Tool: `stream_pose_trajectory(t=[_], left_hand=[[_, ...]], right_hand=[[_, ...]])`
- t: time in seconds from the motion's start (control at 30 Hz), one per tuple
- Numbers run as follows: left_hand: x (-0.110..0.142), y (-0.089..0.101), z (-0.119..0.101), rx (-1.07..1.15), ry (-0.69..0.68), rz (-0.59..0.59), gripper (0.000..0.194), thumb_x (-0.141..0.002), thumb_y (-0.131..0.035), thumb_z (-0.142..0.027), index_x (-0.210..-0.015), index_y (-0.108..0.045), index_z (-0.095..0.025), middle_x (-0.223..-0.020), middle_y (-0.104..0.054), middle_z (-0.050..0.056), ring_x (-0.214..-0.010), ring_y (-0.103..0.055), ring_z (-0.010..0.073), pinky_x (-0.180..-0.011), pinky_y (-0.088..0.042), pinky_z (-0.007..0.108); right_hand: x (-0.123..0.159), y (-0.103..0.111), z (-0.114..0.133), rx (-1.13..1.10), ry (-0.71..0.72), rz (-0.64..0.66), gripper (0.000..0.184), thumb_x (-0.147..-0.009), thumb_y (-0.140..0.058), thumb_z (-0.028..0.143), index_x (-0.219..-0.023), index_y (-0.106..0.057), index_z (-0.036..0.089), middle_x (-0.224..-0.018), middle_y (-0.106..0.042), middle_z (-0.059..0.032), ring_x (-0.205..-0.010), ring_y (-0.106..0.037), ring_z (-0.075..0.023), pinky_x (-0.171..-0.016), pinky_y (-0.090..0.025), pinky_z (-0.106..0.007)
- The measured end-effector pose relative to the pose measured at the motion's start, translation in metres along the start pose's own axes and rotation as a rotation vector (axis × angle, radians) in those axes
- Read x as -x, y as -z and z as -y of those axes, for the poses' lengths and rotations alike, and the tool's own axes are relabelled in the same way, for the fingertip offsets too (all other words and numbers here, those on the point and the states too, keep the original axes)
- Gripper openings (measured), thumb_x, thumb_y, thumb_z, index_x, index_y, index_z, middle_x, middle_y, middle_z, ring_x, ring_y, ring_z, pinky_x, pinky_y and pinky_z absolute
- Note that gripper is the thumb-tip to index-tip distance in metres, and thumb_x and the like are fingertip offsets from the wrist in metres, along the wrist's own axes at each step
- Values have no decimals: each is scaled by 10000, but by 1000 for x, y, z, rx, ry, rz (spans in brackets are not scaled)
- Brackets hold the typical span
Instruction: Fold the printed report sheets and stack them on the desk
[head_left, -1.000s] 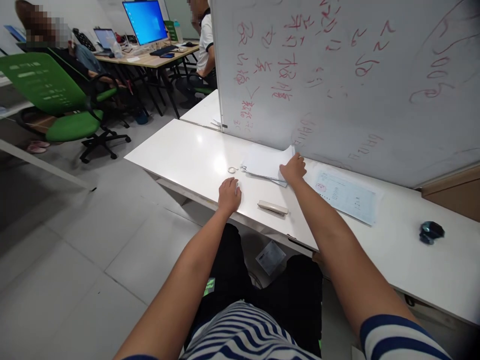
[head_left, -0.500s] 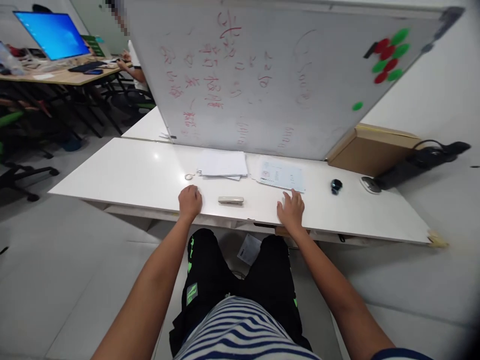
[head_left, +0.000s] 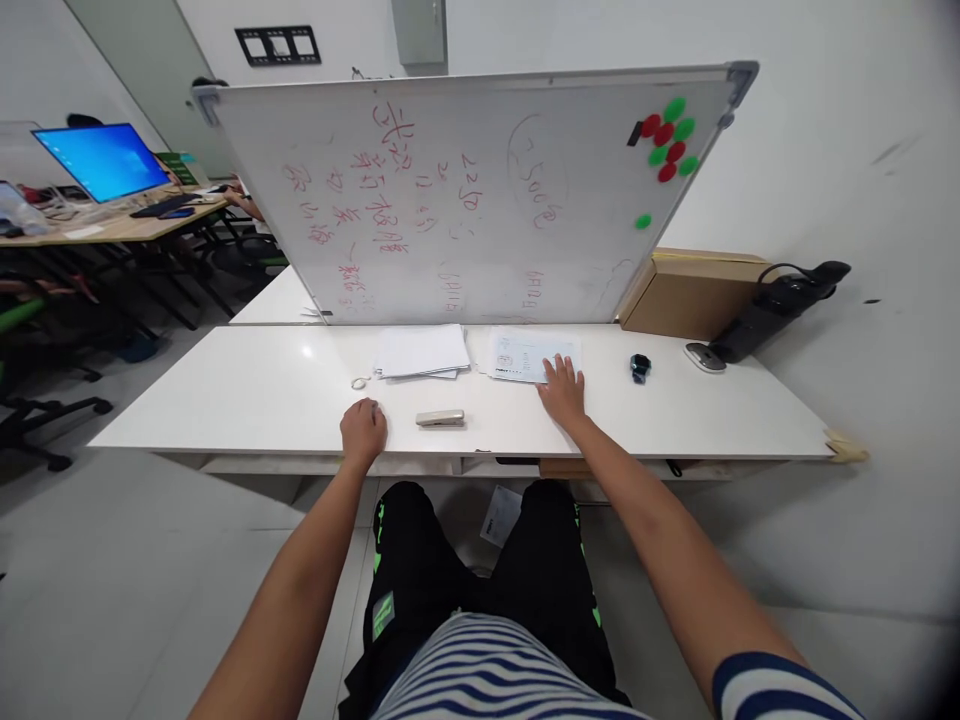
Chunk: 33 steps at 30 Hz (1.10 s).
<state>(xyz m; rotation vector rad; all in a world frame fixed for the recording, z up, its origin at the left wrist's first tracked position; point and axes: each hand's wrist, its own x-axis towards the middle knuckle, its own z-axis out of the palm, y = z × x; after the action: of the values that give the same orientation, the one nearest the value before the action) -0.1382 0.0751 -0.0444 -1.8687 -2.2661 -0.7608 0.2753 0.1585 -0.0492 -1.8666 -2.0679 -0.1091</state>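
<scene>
My right hand [head_left: 562, 390] lies with fingers spread over the lower right part of a small stack of pale blue printed slips [head_left: 517, 362]. On the desk near its front edge rests my left hand [head_left: 364, 432], curled into a loose fist; no object shows in it. Between the two hands lies a light beige stapler [head_left: 440, 418], touched by neither. Beyond my left hand are a small pale ring-shaped band [head_left: 360, 383] and a stack of white paper sheets [head_left: 421, 350].
A whiteboard [head_left: 480, 240] with red writing and round magnets stands along the desk's [head_left: 202, 400] back. To the right are a dark wristwatch [head_left: 640, 367], a computer mouse [head_left: 705, 357], a black bottle [head_left: 772, 315] and a cardboard box [head_left: 694, 295]. A monitor [head_left: 103, 162] stands on another desk.
My right hand has moved forward from the desk's front area onto the blue slips. The left hand stays in place as a fist. The view has shifted, showing more wall above the whiteboard.
</scene>
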Motion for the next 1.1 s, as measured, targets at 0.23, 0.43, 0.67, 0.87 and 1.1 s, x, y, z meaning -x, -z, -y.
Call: stream_pose_trajectory(t=[0.23, 0.43, 0.67, 0.87, 1.1], left_hand=[[0, 0, -1, 13, 41, -3, 300, -872, -382, -257, -1073, -593, -189, -1201, -600, 105, -1148, -511, 250, -1002, -369, 395], [0, -2, 3, 19, 24, -18, 298, -869, -372, -243, -1060, -595, -191, -1172, -616, 96, -1132, -523, 249, -986, -381, 386], [-1, 0, 6, 59, 17, -24, 305, -856, -382, -248, -1050, -607, -179, -1136, -632, 107, -1109, -540, 248, -985, -384, 380], [9, 23, -22, 313, 84, 13, 361, -876, -395, -372, -1057, -626, -161, -1137, -643, 108, -1138, -537, 251, -1018, -383, 399], [49, 72, -141, 1499, 322, 874, 903, -816, -42, -759, -1241, -549, -143, -1230, -602, 179, -1152, -550, 306, -892, -483, 465]], right_hand=[[-8, -9, -6, -112, 96, 30, 365, -943, -308, 188, -1175, -588, 163, -1213, -623, -123, -1154, -536, -223, -975, -357, -385], [-3, -1, -3, -80, -119, 23, 347, -936, -308, 182, -1126, -597, 151, -859, -675, -98, -766, -596, -194, -683, -396, -273], [26, 26, 15, -327, -334, -245, 410, -955, -272, 356, -1172, -551, 148, -933, -685, -102, -818, -631, -225, -714, -436, -302], [94, 54, 42, -461, -267, -455, 428, -936, -327, 438, -1128, -583, 153, -1047, -685, -128, -996, -641, -227, -859, -487, -345], [144, 63, 58, -432, 231, -492, 222, -917, -443, 237, -1055, -614, 210, -1111, -689, -88, -1110, -615, -200, -959, -508, -387]])
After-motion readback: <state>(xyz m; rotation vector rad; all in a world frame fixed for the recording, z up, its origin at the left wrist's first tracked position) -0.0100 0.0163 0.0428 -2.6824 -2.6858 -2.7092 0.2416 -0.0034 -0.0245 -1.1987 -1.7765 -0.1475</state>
